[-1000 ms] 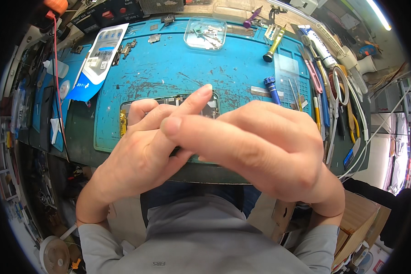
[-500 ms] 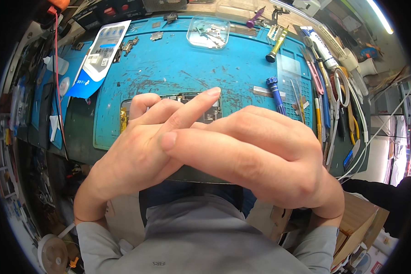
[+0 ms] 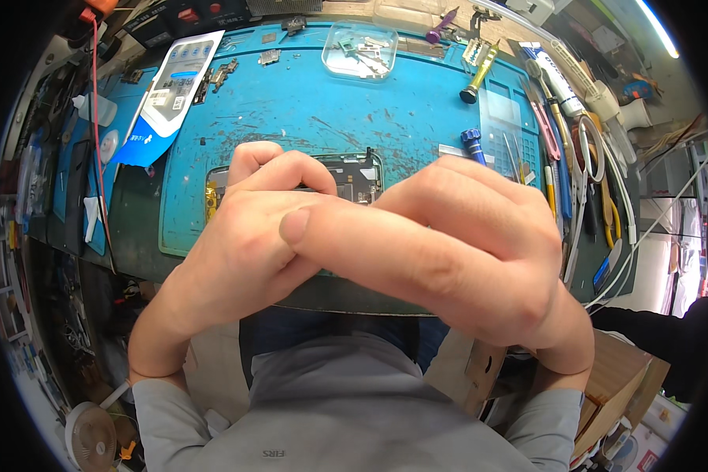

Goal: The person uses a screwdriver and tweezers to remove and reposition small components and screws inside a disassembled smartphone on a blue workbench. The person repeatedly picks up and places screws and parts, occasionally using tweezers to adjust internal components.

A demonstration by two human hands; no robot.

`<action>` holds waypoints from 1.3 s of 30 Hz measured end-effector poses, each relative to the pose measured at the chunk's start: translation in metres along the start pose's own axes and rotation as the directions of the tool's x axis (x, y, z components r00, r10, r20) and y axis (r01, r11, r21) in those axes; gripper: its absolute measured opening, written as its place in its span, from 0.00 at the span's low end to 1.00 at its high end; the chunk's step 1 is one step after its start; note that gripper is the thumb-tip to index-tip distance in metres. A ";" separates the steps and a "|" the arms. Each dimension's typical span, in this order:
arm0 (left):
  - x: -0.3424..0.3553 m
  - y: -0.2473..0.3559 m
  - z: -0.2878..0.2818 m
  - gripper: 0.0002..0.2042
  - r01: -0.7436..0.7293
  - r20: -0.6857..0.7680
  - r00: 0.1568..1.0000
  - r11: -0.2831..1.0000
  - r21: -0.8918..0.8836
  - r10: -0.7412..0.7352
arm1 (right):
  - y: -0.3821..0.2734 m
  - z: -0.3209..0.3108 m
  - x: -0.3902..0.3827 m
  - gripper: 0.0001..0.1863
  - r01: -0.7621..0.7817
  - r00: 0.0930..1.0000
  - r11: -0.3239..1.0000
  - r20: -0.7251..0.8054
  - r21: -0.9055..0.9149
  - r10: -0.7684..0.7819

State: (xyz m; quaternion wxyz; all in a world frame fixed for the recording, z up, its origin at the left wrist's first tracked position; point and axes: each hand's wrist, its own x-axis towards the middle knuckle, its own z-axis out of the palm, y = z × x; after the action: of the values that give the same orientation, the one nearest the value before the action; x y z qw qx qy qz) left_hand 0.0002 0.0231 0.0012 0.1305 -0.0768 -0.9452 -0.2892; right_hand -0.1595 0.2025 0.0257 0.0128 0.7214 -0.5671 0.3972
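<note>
Device (image 3: 352,168) opened and not closed up: interior bare, both hands over its near side

Opening appears complete, since inner parts lie exposed; closing appears undone, and how much inner work remains cannot be told. All places are relative to the device, which lies on a blue mat (image 3: 291,94), its near part hidden by the hands. Left to right: beyond it and far left, a white bottle (image 3: 97,111), contents not discernible; next, a blue-and-white packet (image 3: 169,98) with a clear window, whether filled or empty cannot be told. Just right of the packet, beyond the device, lie loose metal parts (image 3: 224,75). A yellow strip (image 3: 212,197) marks the device's left end. The left hand (image 3: 248,228), before its left part, has curled fingers; whether their tips pinch anything cannot be told. Directly beyond the device, well apart, an unlidded clear tray (image 3: 358,76) contains small metallic and greenish pieces (image 3: 363,53), loosely heaped. The right hand (image 3: 456,256), before its right end, extends one digit across the left hand in view; the remaining fingertips are hidden, so opening and hold cannot be told. Beyond and right lie a blue driver (image 3: 472,141) and a yellow-green driver (image 3: 481,77). Nearer and far right, a brown carton (image 3: 613,385) shows no contents.
</note>
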 end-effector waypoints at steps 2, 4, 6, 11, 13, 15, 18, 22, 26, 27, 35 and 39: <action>-0.001 0.001 0.003 0.10 0.003 -0.074 0.997 1.000 0.000 -0.003 | 0.004 0.003 0.001 0.29 0.045 0.998 0.999 -0.042 -0.009 -0.045; -0.001 0.002 0.006 0.10 -0.007 -0.122 0.992 1.000 0.006 0.008 | 0.009 0.010 0.001 0.29 0.075 0.992 0.996 -0.107 0.049 -0.069; 0.000 0.002 0.008 0.10 -0.015 -0.137 0.990 1.000 0.014 0.017 | 0.009 0.007 0.002 0.30 0.083 0.992 0.994 -0.096 0.068 -0.076; -0.001 0.001 0.006 0.11 -0.024 -0.114 0.993 0.999 0.040 0.029 | 0.006 0.000 -0.002 0.29 0.064 0.998 0.997 -0.019 -0.040 -0.065; 0.000 0.001 0.007 0.11 -0.026 -0.123 0.992 0.998 0.052 0.033 | 0.005 0.002 -0.002 0.29 0.064 0.997 0.998 -0.048 -0.018 -0.065; 0.002 0.003 0.008 0.10 -0.020 -0.143 0.989 0.999 0.045 0.026 | 0.009 0.012 0.000 0.28 0.091 0.986 0.995 -0.143 0.041 -0.084; 0.002 0.003 0.005 0.09 -0.020 -0.128 0.992 0.999 0.025 0.023 | 0.005 0.006 0.002 0.27 0.062 0.989 0.997 -0.137 0.037 -0.056; 0.001 0.002 0.004 0.09 -0.022 -0.119 0.993 1.000 0.009 0.023 | 0.006 0.003 0.000 0.25 0.088 0.992 0.996 -0.086 -0.019 -0.089; 0.002 0.002 0.003 0.12 -0.019 -0.099 0.995 1.000 0.014 0.020 | 0.010 0.009 0.000 0.23 0.097 0.982 0.995 -0.164 0.022 -0.093; 0.001 0.002 0.002 0.12 -0.014 -0.081 0.997 1.000 0.026 0.016 | 0.006 0.004 -0.003 0.23 0.073 0.989 0.997 -0.129 0.002 -0.072; -0.001 0.002 0.006 0.14 0.020 -0.117 0.993 0.999 -0.035 -0.024 | 0.004 0.000 0.001 0.26 0.017 0.993 0.994 -0.116 0.109 -0.004; -0.004 0.000 0.005 0.14 0.029 -0.082 0.996 0.998 -0.055 -0.034 | -0.007 -0.005 0.000 0.23 -0.030 0.998 0.998 -0.054 0.048 0.032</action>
State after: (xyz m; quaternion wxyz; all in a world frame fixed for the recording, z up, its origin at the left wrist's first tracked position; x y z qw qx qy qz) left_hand 0.0025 0.0256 -0.0043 0.1628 -0.0533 -0.9321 -0.3192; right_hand -0.1566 0.2077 0.0322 0.0051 0.7015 -0.5682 0.4301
